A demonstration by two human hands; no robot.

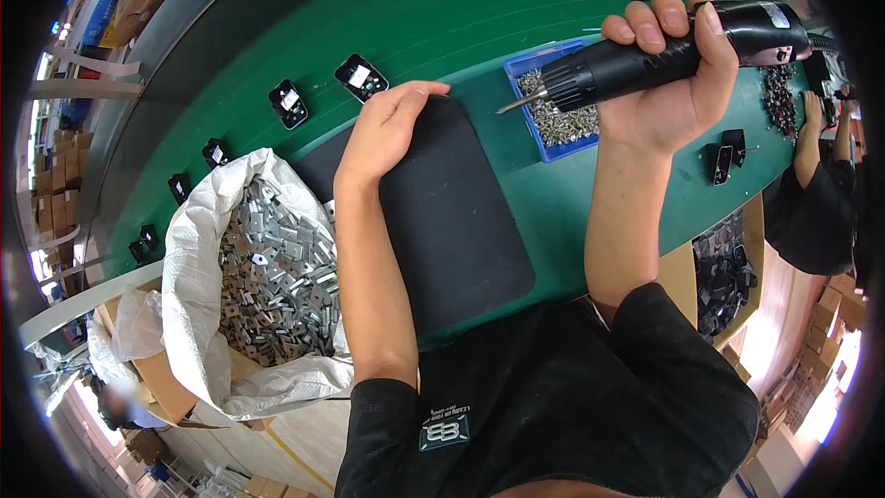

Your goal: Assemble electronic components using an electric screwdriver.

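Observation:
My right hand (668,106) is wrapped round a black electric screwdriver (636,65), held up over the right of the bench. Its bit points left, above a blue tray (546,149) full of small screws (570,125). My left hand (383,129) rests at the far edge of a black mat (452,212), fingers stretched to the right, with nothing visible in it; its palm side is hidden. Just beyond it, a small black housing (360,77) with a white label lies on the green belt (415,18).
Left of the mat, a white woven sack (189,314) holds many metal plates (277,267). More black housings (289,104) line the belt. At right are two black parts (721,162), a carton (756,263) of black pieces and a co-worker's arm (809,138).

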